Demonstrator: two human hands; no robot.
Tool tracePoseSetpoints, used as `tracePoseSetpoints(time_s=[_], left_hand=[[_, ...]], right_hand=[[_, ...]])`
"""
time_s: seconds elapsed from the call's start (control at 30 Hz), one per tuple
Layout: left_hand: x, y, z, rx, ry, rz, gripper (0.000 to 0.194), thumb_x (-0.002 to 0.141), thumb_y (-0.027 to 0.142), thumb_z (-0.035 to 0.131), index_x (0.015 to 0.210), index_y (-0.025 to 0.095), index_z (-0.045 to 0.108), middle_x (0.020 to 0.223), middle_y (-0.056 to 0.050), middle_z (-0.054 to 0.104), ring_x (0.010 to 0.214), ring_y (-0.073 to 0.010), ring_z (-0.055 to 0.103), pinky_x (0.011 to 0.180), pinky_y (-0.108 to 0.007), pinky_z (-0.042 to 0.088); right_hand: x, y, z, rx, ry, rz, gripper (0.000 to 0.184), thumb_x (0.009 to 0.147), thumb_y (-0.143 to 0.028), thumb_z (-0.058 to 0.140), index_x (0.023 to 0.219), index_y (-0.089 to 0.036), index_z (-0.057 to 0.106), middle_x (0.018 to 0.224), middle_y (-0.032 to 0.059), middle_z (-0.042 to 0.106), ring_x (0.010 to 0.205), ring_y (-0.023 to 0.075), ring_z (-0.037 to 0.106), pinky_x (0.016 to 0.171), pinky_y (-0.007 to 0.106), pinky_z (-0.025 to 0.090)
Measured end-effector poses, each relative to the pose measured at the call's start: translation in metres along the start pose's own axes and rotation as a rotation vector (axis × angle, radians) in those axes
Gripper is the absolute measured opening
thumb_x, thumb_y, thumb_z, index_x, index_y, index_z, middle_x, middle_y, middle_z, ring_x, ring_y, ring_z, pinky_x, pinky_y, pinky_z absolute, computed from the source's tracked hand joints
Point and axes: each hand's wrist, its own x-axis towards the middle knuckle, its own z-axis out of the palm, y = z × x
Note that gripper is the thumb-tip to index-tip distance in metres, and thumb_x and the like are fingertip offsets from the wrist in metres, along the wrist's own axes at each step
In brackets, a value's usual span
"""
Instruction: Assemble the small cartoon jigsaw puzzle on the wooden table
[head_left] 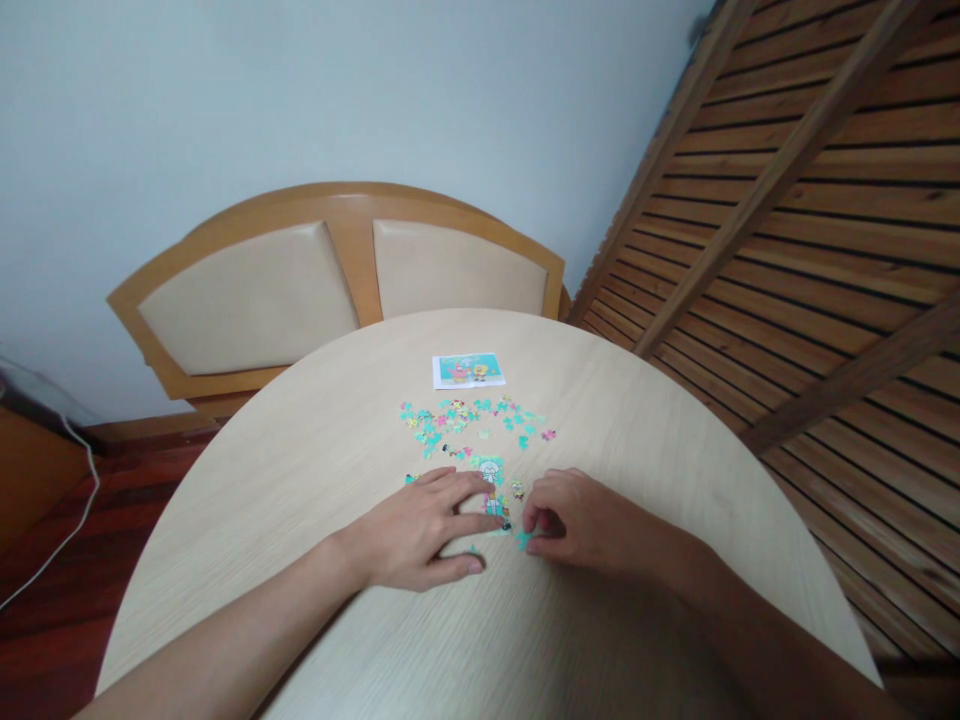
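Observation:
A partly joined jigsaw puzzle (491, 467) lies on the table, with a white figure on teal. My left hand (424, 520) rests over its left side, fingers spread and fingertips touching it, hiding part of the picture. To the right of the puzzle, my right hand (574, 515) is curled, thumb and forefinger closing at the edge of a teal puzzle piece (523, 540). A small yellowish piece (517, 488) lies just beyond those fingers. Farther off, loose puzzle pieces (450, 415) are scattered in teal, pink and yellow.
Behind the loose pieces lies a reference picture card (469, 371) with cartoon figures. All of this is on a round wooden table (637, 430). A padded bench back (352, 270) stands beyond it, and a slatted wooden panel (795, 200) leans in at the right.

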Motion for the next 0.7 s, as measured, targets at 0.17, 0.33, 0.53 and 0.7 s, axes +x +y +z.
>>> tracePoseSetpoints(time_s=[0.17, 0.33, 0.53, 0.7], left_hand=[[0.001, 0.0006, -0.0022, 0.015, -0.025, -0.001, 0.047, 0.097, 0.047, 0.053, 0.139, 0.026, 0.052, 0.142, -0.015, 0.05, 0.129, -0.0322, 0.05, 0.108, -0.053, 0.043], [0.0011, 0.0009, -0.0018, 0.01, -0.006, 0.006, 0.047, 0.097, 0.047, 0.054, 0.139, 0.026, 0.053, 0.141, -0.015, 0.051, 0.129, -0.0323, 0.05, 0.108, -0.053, 0.043], [0.0006, 0.0004, -0.0021, 0.021, -0.018, 0.005, 0.048, 0.098, 0.047, 0.053, 0.141, 0.026, 0.052, 0.142, -0.015, 0.05, 0.13, -0.0323, 0.049, 0.108, -0.053, 0.042], [0.0, 0.0012, -0.0027, 0.024, -0.034, -0.004, 0.047, 0.098, 0.047, 0.053, 0.14, 0.026, 0.052, 0.142, -0.015, 0.05, 0.13, -0.0329, 0.049, 0.109, -0.054, 0.042]], right_hand=[[0.0023, 0.006, 0.0009, 0.002, 0.026, -0.019, 0.006, 0.076, -0.021, 0.073, 0.078, -0.019, 0.067, 0.075, -0.0014, 0.067, 0.073, 0.0161, 0.058, 0.072, 0.028, 0.041], [0.0046, 0.0099, 0.0021, -0.035, 0.038, 0.001, 0.006, 0.077, -0.022, 0.072, 0.08, -0.019, 0.068, 0.076, -0.0008, 0.067, 0.074, 0.017, 0.059, 0.073, 0.03, 0.04], [0.0055, 0.0065, 0.0024, -0.055, 0.054, 0.018, 0.005, 0.077, -0.02, 0.07, 0.081, -0.019, 0.068, 0.077, -0.0002, 0.068, 0.076, 0.0177, 0.059, 0.077, 0.032, 0.041], [0.0043, 0.0078, 0.0018, -0.069, 0.057, 0.012, 0.006, 0.075, -0.02, 0.071, 0.08, -0.02, 0.068, 0.076, -0.0005, 0.068, 0.075, 0.0178, 0.06, 0.076, 0.032, 0.042]])
